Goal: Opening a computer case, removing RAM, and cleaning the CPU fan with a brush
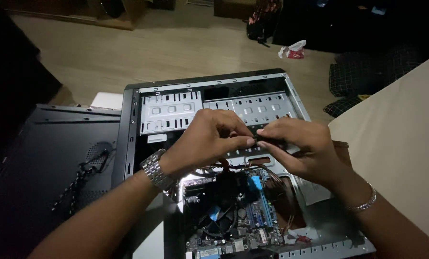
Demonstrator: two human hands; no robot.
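Head cam: left hand (209,139) & right hand (298,146) fingers both pinching small dark part (268,139) above open PC case (128,144); mid-handling; next needs steady alignment w/ motherboard (243,216).

Overall light: I see a dim room with dark corners.
Brightest area: the wooden floor (176,52) and the metal drive bays (252,108) catch pale light from above.
Shadows: my arms darken the motherboard (238,216).
Sharpness: centre is fairly crisp; the black side panel (46,163) is murky and grainy.
Edges: I notice slight wide-angle bending.
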